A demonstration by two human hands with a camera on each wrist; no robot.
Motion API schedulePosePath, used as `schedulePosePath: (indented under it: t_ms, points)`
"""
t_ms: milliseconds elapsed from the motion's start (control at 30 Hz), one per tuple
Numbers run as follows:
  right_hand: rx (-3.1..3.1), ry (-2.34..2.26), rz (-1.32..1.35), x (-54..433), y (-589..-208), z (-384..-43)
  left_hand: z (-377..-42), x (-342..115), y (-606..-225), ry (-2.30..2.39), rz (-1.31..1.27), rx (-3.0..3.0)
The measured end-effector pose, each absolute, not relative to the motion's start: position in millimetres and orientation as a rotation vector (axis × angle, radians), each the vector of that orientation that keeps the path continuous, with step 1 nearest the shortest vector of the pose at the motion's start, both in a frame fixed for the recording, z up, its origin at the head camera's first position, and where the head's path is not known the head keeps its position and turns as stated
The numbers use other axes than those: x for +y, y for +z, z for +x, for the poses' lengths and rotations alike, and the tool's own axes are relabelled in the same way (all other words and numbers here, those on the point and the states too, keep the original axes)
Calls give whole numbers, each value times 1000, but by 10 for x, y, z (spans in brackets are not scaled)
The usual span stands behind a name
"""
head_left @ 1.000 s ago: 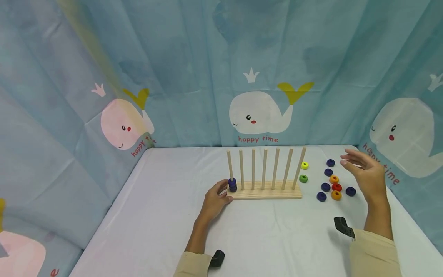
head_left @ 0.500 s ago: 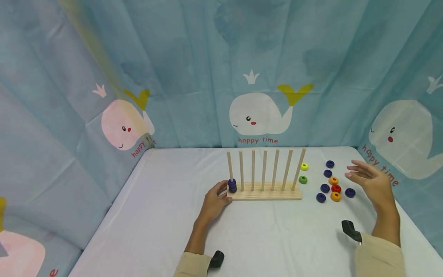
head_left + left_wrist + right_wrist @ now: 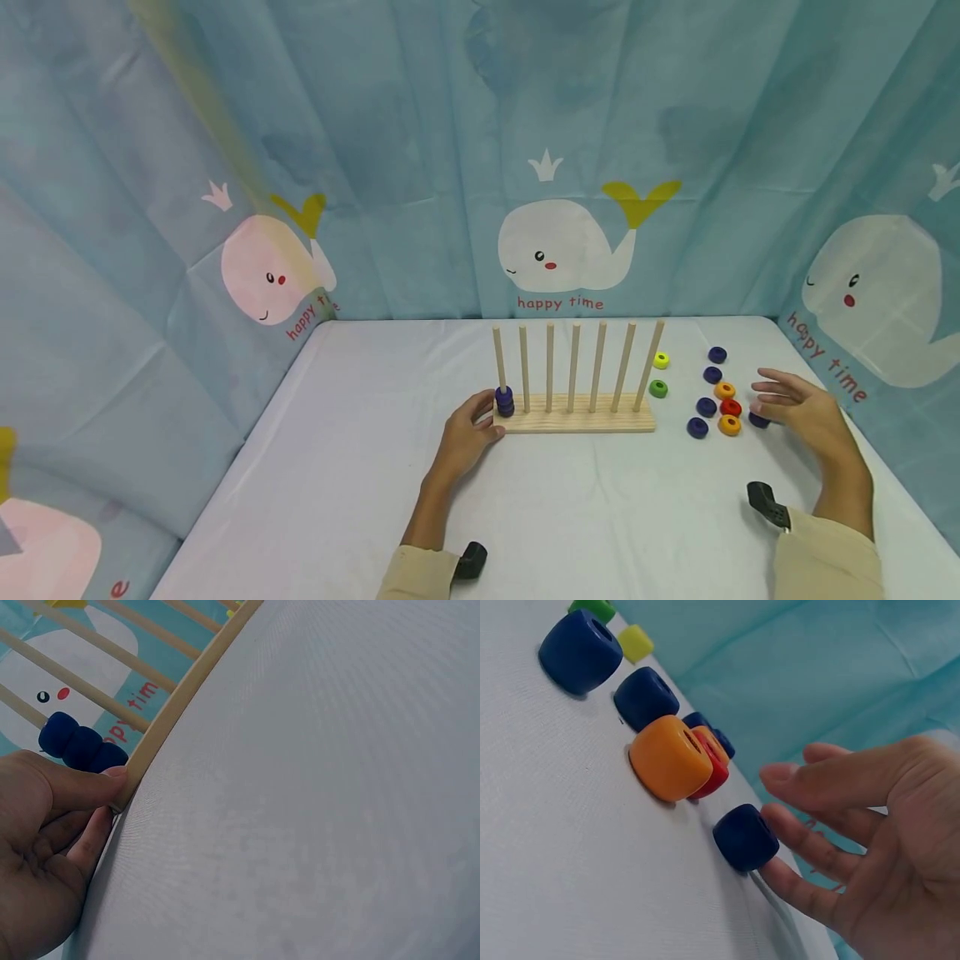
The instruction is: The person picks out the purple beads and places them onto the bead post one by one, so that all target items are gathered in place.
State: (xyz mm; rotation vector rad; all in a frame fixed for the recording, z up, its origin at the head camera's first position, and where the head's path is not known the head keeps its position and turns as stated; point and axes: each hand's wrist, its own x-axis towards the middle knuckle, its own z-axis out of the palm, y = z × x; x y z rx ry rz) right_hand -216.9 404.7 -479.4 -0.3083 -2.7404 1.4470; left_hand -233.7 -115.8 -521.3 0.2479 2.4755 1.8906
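A wooden peg rack has a flat base with a row of upright pegs. Dark blue beads are stacked on its leftmost peg. At the base's left end, my left hand pinches the corner between thumb and fingers, as the left wrist view confirms. My right hand hovers low at the right with its fingers loosely bent. A dark blue bead lies on the table just by its fingertips; whether they touch it I cannot tell. The head view shows this bead partly covered by the hand.
Left of my right hand lie several loose beads: dark blue, orange and red. A green bead and a yellow bead sit beside the rack. Behind the white table hangs a whale-print curtain.
My right hand has moved down and slightly right, from above the table's far right toward the nearest blue bead. The left hand and the rack have stayed in place.
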Motion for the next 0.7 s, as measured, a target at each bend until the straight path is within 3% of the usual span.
schedulePosePath:
  t_ms: [700]
  points:
    - [-2893,1456,-320,4175,-4866,-2190,-2325,-1145,-5190,1873,226,2483]
